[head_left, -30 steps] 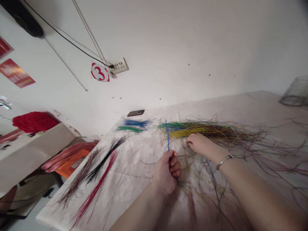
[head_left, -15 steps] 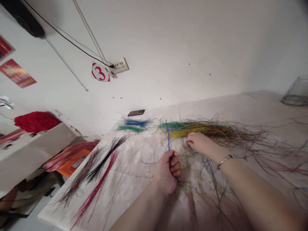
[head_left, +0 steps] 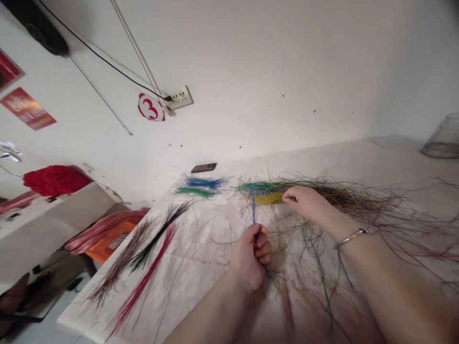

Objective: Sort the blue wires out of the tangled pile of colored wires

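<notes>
My left hand [head_left: 251,258] is closed around a thin bundle of wires [head_left: 254,210] near the middle of the table. Blue strands stick up out of the fist, and dark, blue and yellow ends poke out below it. My right hand [head_left: 304,203], with a silver bangle on its wrist, pinches at the near edge of a long tangled pile of green, blue, yellow and brown wires [head_left: 267,197]. What lies between its fingertips is too small to make out. Loose strands [head_left: 322,272] trail beneath the right forearm.
Black [head_left: 154,241], red [head_left: 152,284] and dark brown wires [head_left: 120,267] lie in bunches at left. Behind are blue [head_left: 204,182] and green bunches [head_left: 195,191] and a phone [head_left: 203,167]. A glass container [head_left: 442,138] stands far right. Pink wires [head_left: 103,229] rest on an orange stool.
My right hand has moved slightly right and away from me, along the wire pile, with its fingers now drawn together. My left hand has barely moved and keeps its grip.
</notes>
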`<state>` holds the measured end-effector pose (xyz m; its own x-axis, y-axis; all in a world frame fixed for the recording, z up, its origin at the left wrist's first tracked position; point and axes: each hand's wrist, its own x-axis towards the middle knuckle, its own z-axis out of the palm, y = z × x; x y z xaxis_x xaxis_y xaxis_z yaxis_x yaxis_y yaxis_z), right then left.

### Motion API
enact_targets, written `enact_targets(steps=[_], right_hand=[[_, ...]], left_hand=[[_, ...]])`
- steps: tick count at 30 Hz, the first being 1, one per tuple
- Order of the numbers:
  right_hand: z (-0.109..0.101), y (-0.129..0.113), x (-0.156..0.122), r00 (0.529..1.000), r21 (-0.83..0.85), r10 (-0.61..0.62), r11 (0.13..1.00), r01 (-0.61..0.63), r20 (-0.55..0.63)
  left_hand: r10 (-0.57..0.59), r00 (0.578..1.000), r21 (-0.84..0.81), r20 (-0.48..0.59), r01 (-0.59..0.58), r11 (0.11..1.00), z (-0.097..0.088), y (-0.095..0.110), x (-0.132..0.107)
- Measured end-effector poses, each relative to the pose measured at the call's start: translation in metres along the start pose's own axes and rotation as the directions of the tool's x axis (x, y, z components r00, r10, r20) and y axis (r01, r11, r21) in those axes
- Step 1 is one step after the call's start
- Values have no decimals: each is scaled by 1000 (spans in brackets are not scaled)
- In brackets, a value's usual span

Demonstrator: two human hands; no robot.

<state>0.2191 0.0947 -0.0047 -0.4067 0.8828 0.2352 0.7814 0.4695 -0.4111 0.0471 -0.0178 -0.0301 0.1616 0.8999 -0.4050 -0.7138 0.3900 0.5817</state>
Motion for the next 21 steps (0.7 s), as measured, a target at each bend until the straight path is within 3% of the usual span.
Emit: enact_targets(steps=[8, 11, 14, 17, 19, 21], right_hand=[[-18, -9, -5, 997, 35, 66, 997, -65, -29], [-17, -8, -7, 998, 8, 33, 999, -33, 52], [-12, -7, -9, 976, -19, 10, 1000, -6, 218], [-8, -9, -12, 932, -72, 27, 997, -1, 361], [-7, -9, -13, 923, -70, 26, 998, 1, 383], [-6, -8, -13, 931, -40, 15, 999, -1, 365]], left_hand=[[3, 1000, 8, 3, -3, 1000, 0, -1, 0], [0, 1000, 8, 0, 0, 1000, 0, -2, 1], [27, 999, 5, -24, -27, 1000, -1, -2, 2], [93, 993, -6, -71, -94, 996, -2, 4, 3], [178, 976, 23, -122, -176, 984, -4, 11, 5], [310, 934, 120, -178, -292, 949, -7, 20, 7]])
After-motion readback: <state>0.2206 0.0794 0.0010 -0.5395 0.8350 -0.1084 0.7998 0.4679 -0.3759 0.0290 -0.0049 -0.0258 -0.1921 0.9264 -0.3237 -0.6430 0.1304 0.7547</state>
